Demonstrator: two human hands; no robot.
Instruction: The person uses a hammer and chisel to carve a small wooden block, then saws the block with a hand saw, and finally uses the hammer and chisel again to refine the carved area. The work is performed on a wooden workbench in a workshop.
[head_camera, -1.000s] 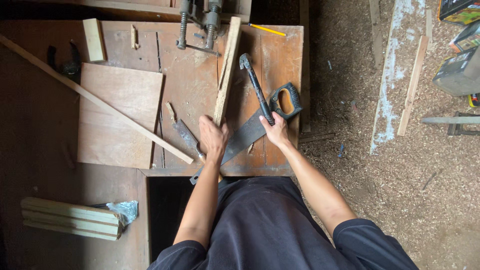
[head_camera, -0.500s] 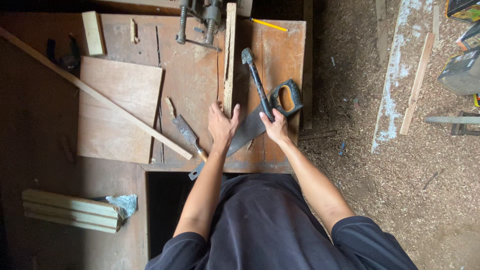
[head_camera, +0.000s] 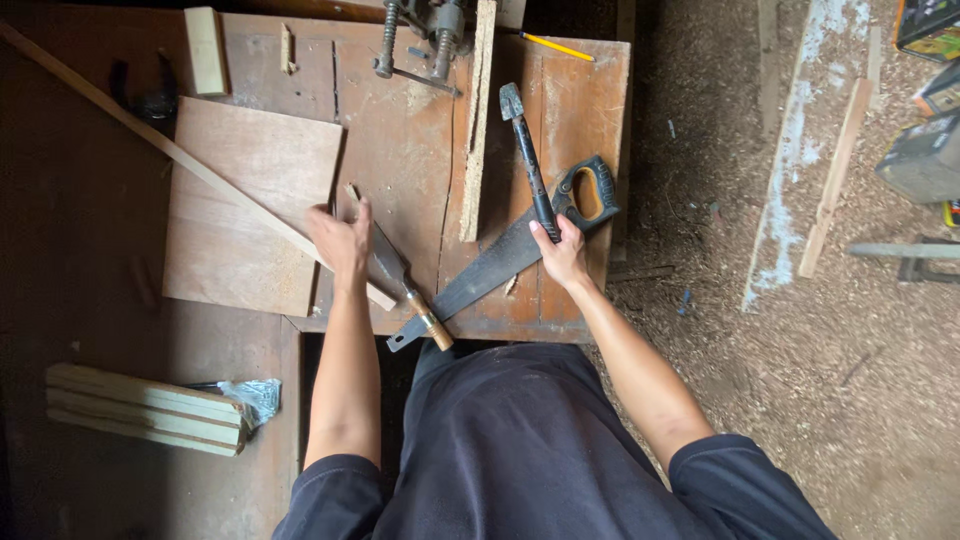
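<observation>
Hammer in hand at the workbench

Head view: hammer (head_camera: 527, 160) lies near the frame's centre, head toward the top edge, handle running down into the right hand (head_camera: 560, 250); that hand is closed around the handle's lower end. Its steel head probably makes it top-heavy and rigid; gripping low on the handle suits it. Left hand (head_camera: 342, 240) rests left of centre, fingers loosely spread, on the thin wooden strip (head_camera: 180, 160) by the plywood board (head_camera: 250, 205), holding nothing firmly. Handsaw (head_camera: 520, 245) lies under the right hand; chisel (head_camera: 405, 280) sits just beside the left; pencil (head_camera: 558, 46) lies at the workbench (head_camera: 590, 110) top edge.
</observation>
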